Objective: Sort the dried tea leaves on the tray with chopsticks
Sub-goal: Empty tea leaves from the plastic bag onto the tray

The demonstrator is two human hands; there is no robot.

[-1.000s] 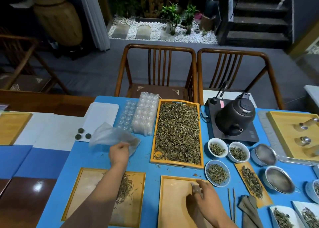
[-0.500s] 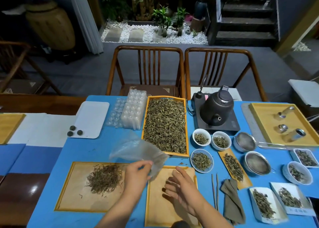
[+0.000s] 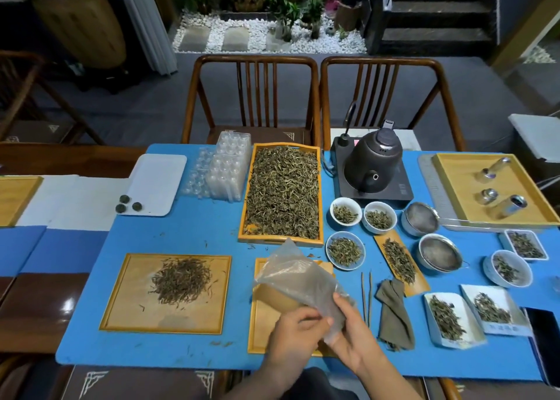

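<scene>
Clear plastic bag held by both hands over the near middle tray: left hand pinches its lower edge, right hand has thumb and fingers curled round the bag's bottom corner. Half a second ago only the left hand held it; the right was open below. Bag covers most of that tray, so its contents cannot be seen. Chopsticks lie untouched on the blue surface, just right of the hands, beside a folded olive cloth. Left tray carries a loose pile of dark dried tea leaves; an earlier frame had the left arm over it, now it is clear. Right, two white dishes of leaves; one has a label, too blurred to read. Farther: bowls of leaves, two strainers, long tray heaped with leaves, clear blister packs, black kettle on its base. Far-right tray holds metal pieces, hard to make out. Forearms cut off at the frame bottom.
</scene>
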